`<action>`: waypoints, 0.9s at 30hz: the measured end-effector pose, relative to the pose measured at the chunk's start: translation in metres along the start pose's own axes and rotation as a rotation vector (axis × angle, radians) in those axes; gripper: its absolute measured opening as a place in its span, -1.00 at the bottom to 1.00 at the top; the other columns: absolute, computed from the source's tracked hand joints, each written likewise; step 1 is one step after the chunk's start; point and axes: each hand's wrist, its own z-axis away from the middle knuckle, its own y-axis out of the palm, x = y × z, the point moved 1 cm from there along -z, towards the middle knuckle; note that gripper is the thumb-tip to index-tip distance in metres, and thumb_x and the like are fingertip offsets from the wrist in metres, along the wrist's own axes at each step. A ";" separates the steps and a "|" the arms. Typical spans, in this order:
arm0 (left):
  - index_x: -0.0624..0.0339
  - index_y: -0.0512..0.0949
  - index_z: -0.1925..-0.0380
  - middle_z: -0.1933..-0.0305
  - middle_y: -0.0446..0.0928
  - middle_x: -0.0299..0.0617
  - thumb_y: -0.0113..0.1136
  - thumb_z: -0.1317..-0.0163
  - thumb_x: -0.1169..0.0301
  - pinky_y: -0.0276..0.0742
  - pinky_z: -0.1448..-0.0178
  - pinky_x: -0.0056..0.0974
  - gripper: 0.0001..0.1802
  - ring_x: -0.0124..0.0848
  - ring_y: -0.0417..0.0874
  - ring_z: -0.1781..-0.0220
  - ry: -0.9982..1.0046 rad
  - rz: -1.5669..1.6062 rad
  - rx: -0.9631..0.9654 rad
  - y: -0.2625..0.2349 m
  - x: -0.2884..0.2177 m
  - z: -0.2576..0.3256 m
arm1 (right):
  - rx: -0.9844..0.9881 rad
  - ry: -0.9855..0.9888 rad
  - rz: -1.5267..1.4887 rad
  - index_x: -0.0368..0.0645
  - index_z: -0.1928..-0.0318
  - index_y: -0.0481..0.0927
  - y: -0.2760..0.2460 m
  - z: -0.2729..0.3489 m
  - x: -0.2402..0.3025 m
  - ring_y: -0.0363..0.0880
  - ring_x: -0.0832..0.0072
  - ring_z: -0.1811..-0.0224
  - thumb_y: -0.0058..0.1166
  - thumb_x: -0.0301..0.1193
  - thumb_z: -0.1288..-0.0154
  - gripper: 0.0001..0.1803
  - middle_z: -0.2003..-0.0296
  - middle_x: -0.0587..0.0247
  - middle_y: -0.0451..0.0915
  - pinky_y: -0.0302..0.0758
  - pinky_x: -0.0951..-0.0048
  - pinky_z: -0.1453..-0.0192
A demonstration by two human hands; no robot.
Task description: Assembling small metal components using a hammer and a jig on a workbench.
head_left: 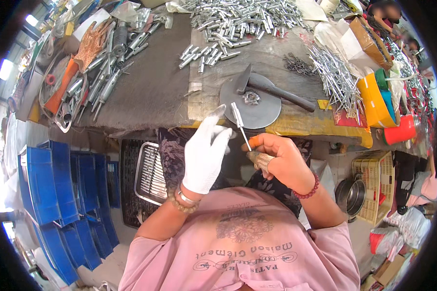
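My left hand (204, 153), in a white glove with a greyed fingertip, is raised at the table's near edge. Its index finger stretches out and the others bend loosely, apart from one another, holding nothing I can see. Just right of it, my right hand (284, 162) pinches a thin metal rod (246, 138). A shiny metal sleeve (237, 115) sits around the rod's upper end, tilted up and left. Wrappings cover the right thumb and a finger. Behind the sleeve, a round grey plate (264, 109) lies on the table, with a hammer (277, 89) across it.
Metal cylinders (247, 19) are heaped at the back. Thin rods (332, 72) and dark small pieces (298, 64) lie at right, near a yellow container (374, 99). Tools and an orange-handled glove (90, 46) fill the left. Blue bins (48, 184) and a yellow crate (376, 182) flank me below.
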 end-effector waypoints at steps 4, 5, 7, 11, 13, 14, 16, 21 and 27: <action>0.27 0.29 -0.63 0.08 0.79 -0.16 0.19 -0.58 0.46 0.53 0.30 -0.45 -0.33 -0.61 0.61 0.36 -0.151 0.300 0.057 0.005 -0.002 0.002 | 0.086 0.040 -0.144 -0.27 -0.13 0.74 0.006 0.001 -0.006 0.51 0.76 0.48 0.17 -0.62 -0.46 -0.71 0.39 0.44 0.66 0.47 0.59 0.37; 0.26 0.25 -0.67 0.07 0.79 -0.15 0.19 -0.58 0.47 0.50 0.32 -0.47 -0.29 -0.61 0.60 0.37 -0.142 0.345 0.055 0.005 0.000 0.003 | 0.095 0.042 -0.143 -0.27 -0.13 0.74 0.008 0.001 -0.006 0.51 0.76 0.48 0.17 -0.62 -0.46 -0.71 0.39 0.44 0.66 0.47 0.59 0.37; 0.26 0.25 -0.66 0.08 0.79 -0.15 0.21 -0.57 0.48 0.47 0.33 -0.48 -0.28 -0.63 0.57 0.37 -0.130 0.350 0.035 0.003 0.002 0.004 | 0.111 0.035 -0.144 -0.26 -0.17 0.73 0.015 -0.001 -0.007 0.53 0.74 0.46 0.15 -0.65 -0.46 -0.67 0.39 0.41 0.66 0.49 0.56 0.36; 0.18 0.30 -0.64 0.17 0.77 -0.23 0.29 -0.55 0.45 0.36 0.32 -0.51 -0.28 -0.67 0.50 0.37 -0.040 0.281 -0.034 -0.001 0.006 0.004 | 0.060 -0.073 -0.032 -0.27 -0.20 0.70 0.029 -0.001 -0.009 0.59 0.71 0.35 0.22 -0.63 -0.47 -0.67 0.33 0.40 0.67 0.54 0.51 0.29; 0.17 0.29 -0.65 0.17 0.74 -0.24 0.28 -0.54 0.46 0.34 0.31 -0.51 -0.27 -0.67 0.48 0.38 -0.015 0.349 -0.066 -0.013 0.005 0.008 | 0.043 -0.135 0.061 -0.24 -0.24 0.70 0.022 0.001 -0.002 0.60 0.72 0.31 0.25 -0.67 -0.45 -0.62 0.26 0.41 0.68 0.55 0.54 0.25; 0.17 0.29 -0.65 0.17 0.74 -0.24 0.28 -0.54 0.46 0.34 0.31 -0.51 -0.27 -0.67 0.48 0.38 -0.029 0.332 -0.120 -0.027 0.005 0.012 | 0.016 -0.192 0.099 -0.24 -0.25 0.71 0.018 0.001 0.001 0.60 0.72 0.31 0.26 -0.68 -0.45 -0.60 0.24 0.41 0.68 0.55 0.55 0.24; 0.20 0.27 -0.65 0.14 0.73 -0.22 0.29 -0.48 0.47 0.35 0.31 -0.50 -0.23 -0.66 0.49 0.36 -0.062 0.213 -0.259 -0.053 0.010 0.015 | -0.196 -0.443 0.093 -0.23 -0.28 0.71 0.005 -0.005 -0.008 0.59 0.72 0.29 0.22 -0.70 -0.48 -0.59 0.19 0.42 0.68 0.52 0.58 0.24; 0.41 0.42 -0.51 0.10 0.75 -0.11 0.31 -0.38 0.51 0.64 -0.01 -0.38 -0.31 -0.48 0.71 0.13 -0.214 0.174 -0.678 -0.144 0.111 0.025 | -0.196 -0.433 -0.012 -0.25 -0.38 0.63 -0.025 -0.034 -0.021 0.68 0.66 0.21 0.14 -0.67 -0.53 -0.54 -0.03 0.26 0.76 0.50 0.67 0.30; 0.38 0.49 -0.47 0.09 0.69 -0.18 0.38 -0.37 0.51 0.53 0.19 -0.35 -0.34 -0.52 0.61 0.26 -0.531 0.132 -0.859 -0.190 0.303 0.055 | -0.187 -0.447 0.007 -0.28 -0.44 0.56 -0.039 -0.037 -0.035 0.69 0.66 0.24 0.05 -0.64 -0.58 -0.52 -0.18 0.06 0.76 0.46 0.69 0.39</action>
